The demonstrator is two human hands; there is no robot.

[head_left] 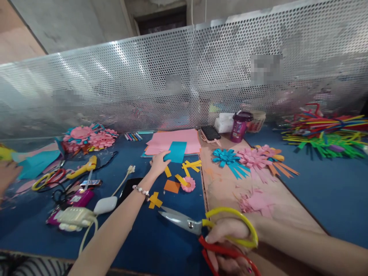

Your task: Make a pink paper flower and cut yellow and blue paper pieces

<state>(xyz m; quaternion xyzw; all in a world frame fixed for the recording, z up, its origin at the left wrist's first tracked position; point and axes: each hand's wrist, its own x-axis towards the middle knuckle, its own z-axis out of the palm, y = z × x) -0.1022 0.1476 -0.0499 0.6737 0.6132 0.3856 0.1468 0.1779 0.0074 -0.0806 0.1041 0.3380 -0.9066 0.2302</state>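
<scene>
My left hand reaches over the table and pinches the edge of a blue paper piece, which lies over a stack of pink paper sheets. In my right hand is a pair of scissors with one yellow and one red handle, the blades slightly apart and pointing left. Between the hands lie yellow paper strips, an orange paper piece, a small pink paper flower and a yellow paper cross.
Blue, pink and orange paper flowers lie on a cardboard sheet at right. Behind stand a purple cup and a perforated metal screen. A glue gun, power strip and cables crowd the left. Another person's hand is at far left.
</scene>
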